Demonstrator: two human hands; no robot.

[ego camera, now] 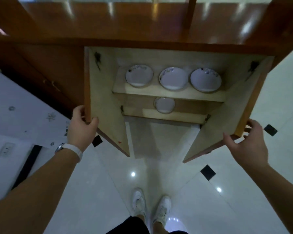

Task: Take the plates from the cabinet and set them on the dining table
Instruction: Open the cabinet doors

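Three white plates with dark painted marks along their far rims are seen side by side on the upper shelf [167,93] of the open cabinet [142,41]: the left plate [139,76], the middle plate [173,78] and the right plate [205,79], near one another, though it cannot be told whether they touch. A fourth, smaller plate [164,105] is seen alone on the lower shelf [189,109], below the middle plate and partly hidden by the upper shelf's front edge. All four plates lie well apart from both hands, deeper in the cabinet and between the two opened doors. The left door [107,105] is held at its outer edge by the left hand [82,125], whose fingers [78,110] are wrapped round the edge while the thumb is pressed on the pale inner face. The right door [227,119] is held at its lower outer corner by the right hand [247,146], its fingers [254,124] curled loosely behind the edge and the thumb laid at the corner; no plate is held by either hand. A white wristband [73,149] is worn on the left wrist. Below, a glossy pale tiled floor [91,191] with small dark diamond insets and two white shoes [150,208] are visible. At the left a white patterned surface [20,107] is seen. No brand, label or readable writing can be made out; the picture is blurred.
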